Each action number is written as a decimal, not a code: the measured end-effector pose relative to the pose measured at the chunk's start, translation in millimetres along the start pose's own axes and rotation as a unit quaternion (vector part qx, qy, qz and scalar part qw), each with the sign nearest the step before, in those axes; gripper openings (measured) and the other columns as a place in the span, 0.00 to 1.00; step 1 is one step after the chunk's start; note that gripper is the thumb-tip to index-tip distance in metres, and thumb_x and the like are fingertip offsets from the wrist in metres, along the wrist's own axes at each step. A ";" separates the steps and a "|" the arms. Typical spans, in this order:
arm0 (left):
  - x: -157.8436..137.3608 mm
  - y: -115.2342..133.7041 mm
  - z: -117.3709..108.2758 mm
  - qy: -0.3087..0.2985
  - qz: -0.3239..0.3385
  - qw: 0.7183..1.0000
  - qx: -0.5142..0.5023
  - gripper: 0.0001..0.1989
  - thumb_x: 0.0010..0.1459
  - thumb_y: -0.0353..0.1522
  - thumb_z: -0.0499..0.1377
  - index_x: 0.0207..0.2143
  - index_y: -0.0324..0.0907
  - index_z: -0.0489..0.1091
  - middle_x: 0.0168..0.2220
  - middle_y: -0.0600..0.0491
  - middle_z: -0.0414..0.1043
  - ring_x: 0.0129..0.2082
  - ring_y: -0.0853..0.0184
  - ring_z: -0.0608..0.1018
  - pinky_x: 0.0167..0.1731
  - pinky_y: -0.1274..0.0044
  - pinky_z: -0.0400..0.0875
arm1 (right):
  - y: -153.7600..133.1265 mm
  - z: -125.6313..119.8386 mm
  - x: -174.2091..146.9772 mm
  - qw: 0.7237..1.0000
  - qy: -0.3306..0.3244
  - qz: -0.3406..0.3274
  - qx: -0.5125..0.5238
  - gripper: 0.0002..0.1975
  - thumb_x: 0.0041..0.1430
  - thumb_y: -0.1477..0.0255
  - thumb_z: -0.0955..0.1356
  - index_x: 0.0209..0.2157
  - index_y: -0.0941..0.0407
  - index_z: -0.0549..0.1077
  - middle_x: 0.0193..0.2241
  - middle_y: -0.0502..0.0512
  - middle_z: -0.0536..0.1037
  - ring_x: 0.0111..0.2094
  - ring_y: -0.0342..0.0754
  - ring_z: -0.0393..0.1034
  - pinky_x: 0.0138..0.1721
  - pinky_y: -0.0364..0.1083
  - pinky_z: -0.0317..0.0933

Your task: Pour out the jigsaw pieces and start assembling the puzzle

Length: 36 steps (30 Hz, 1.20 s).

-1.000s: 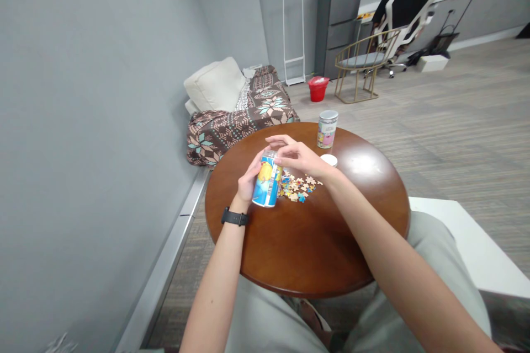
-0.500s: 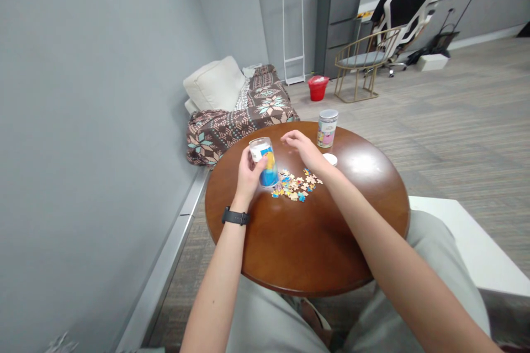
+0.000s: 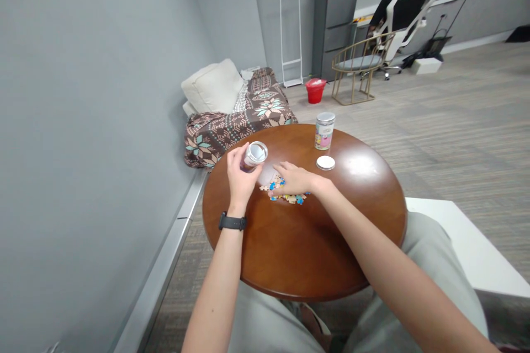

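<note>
My left hand (image 3: pixel 241 177) is closed around a clear cylindrical jar (image 3: pixel 257 152), its round end turned up toward me and something whitish showing within. Loose jigsaw puzzle pieces (image 3: pixel 295 199) lie in a heap on the round brown table (image 3: pixel 302 248). Over that heap is my right hand (image 3: pixel 292 178), fingers stretched and thumb apart, palm down. It hides part of the pieces, and I cannot tell whether it touches them. Behind my right hand lies a white round lid (image 3: pixel 326 162).
A second jar with a silver lid (image 3: pixel 325 131) stands near the table's far edge. Beyond are a sofa with a patterned cover (image 3: pixel 252 107), a red bin (image 3: pixel 315 90) and a metal-framed chair (image 3: pixel 356 66). A person sits in an office chair (image 3: pixel 409 11) at the back.
My right hand has come down toward me, over the puzzle pieces. My left hand has tipped the jar, so its printed side is turned away and its round end shows.
</note>
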<state>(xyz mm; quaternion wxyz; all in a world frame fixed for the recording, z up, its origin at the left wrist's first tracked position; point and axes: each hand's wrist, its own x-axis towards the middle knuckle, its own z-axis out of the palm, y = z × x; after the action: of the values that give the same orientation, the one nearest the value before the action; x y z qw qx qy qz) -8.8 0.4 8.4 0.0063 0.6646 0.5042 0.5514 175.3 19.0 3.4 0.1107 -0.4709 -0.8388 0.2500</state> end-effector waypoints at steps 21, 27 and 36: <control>-8.2 11.2 -2.5 -0.203 0.116 0.970 0.064 0.30 0.48 0.30 0.65 0.57 0.45 0.71 0.47 0.48 0.67 0.48 0.59 0.71 0.52 0.65 0.69 | -15.7 -16.0 -0.2 0.956 0.202 0.092 0.190 0.08 0.44 0.81 0.68 0.26 0.58 0.79 0.23 0.55 0.80 0.30 0.51 0.77 0.30 0.41 0.65; -7.7 13.0 -2.0 -0.205 0.133 0.966 0.084 0.31 0.49 0.30 0.64 0.58 0.45 0.70 0.47 0.48 0.67 0.48 0.58 0.71 0.51 0.65 0.69 | -14.2 -15.2 1.0 0.946 0.164 0.088 0.264 0.06 0.45 0.82 0.68 0.26 0.58 0.75 0.24 0.54 0.79 0.26 0.48 0.76 0.25 0.40 0.66; -9.2 16.5 -1.7 -0.204 0.157 0.964 0.069 0.31 0.49 0.31 0.64 0.58 0.43 0.70 0.47 0.47 0.67 0.48 0.59 0.71 0.50 0.66 0.69 | -7.7 -17.4 2.5 0.939 0.109 0.092 0.314 0.07 0.42 0.83 0.71 0.22 0.58 0.70 0.21 0.49 0.75 0.23 0.44 0.72 0.23 0.38 0.66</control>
<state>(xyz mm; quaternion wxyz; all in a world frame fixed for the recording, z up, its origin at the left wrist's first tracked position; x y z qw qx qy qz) 1.9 -14.8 11.6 -0.0240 0.8325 0.4187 0.3621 175.7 23.3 22.1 0.3201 -0.5114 -0.6535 0.4571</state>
